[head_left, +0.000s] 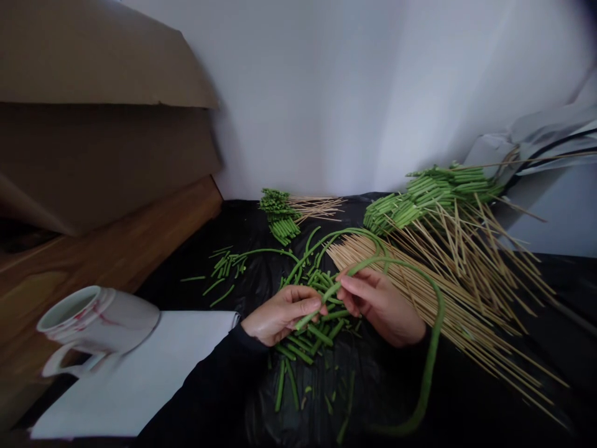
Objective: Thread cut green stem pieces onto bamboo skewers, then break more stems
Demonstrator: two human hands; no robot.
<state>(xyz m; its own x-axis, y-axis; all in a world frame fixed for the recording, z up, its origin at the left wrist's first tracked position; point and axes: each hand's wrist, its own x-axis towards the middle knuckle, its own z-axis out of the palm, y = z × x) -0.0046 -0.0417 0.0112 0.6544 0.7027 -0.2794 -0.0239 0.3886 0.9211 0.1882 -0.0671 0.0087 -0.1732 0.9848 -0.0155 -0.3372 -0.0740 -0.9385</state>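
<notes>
A long green bean [435,336] runs through both hands, its tail looping out to the right and down. My left hand [284,313] pinches it close to its near end between thumb and fingers. Just to the right, my right hand [380,302] grips the same bean between thumb and fingertips. Beneath the hands lies a pile of short cut bean pieces [321,336]. More whole long beans [275,251] curve behind them. Beside my right hand, a bundle of bare bamboo skewers [448,311] spreads over the black plastic sheet.
Skewered beans are stacked at the back right [420,202], with a smaller group [281,218] near the wall. A cup [116,320] and white paper [153,373] are at left, below a cardboard box [102,155]. Scattered bean bits [226,264] lie left of the pile.
</notes>
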